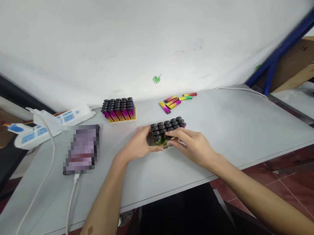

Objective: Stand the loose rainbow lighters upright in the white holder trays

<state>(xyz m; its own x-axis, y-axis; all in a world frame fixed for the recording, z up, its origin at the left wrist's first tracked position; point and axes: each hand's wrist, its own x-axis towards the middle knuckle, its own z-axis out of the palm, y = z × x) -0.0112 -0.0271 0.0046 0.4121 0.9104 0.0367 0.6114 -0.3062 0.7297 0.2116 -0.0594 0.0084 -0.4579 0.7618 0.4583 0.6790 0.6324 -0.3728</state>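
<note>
In front of me on the grey table stands a tray block of upright lighters with black tops (168,125), its front part only partly filled. My left hand (141,143) holds the left side of this tray, thumb along its front edge. My right hand (193,143) reaches over the front right, its thumb and index finger pinched on a lighter (169,132) among the others. A full block of lighters (119,110) stands behind to the left. Several loose colourful lighters (173,103) lie behind the tray, near the wall.
A phone (82,148) with a white cable lies on the left of the grey table (224,118). Behind it is a white power strip (68,117) with plugs. A white wall (133,45) rises at the back, and cardboard boxes (292,66) are beyond a blue frame at right.
</note>
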